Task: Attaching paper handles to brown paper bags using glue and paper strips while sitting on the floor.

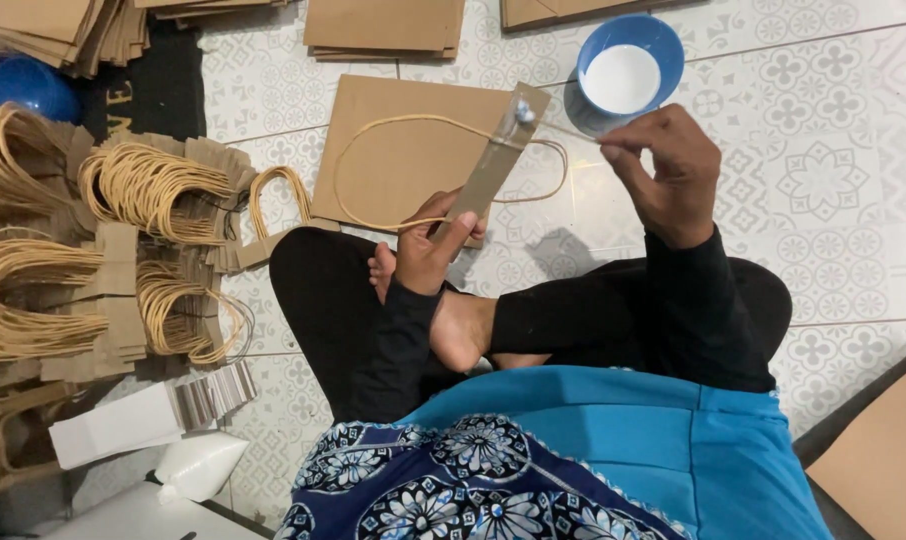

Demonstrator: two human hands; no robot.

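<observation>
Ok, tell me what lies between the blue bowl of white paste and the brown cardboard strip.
Head view: a thin stick, pinched by the right hand, bridges them, its tip on the strip beside the bowl.

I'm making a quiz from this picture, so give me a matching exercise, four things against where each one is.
Things:
1. cardboard strip
2. blue bowl
3. thin stick
4. handle piles

Places:
A. on the tiles beyond the right hand
B. in the left hand
C. on the floor at the left
D. in the right hand

Pairs: 1-B, 2-A, 3-D, 4-C
</observation>
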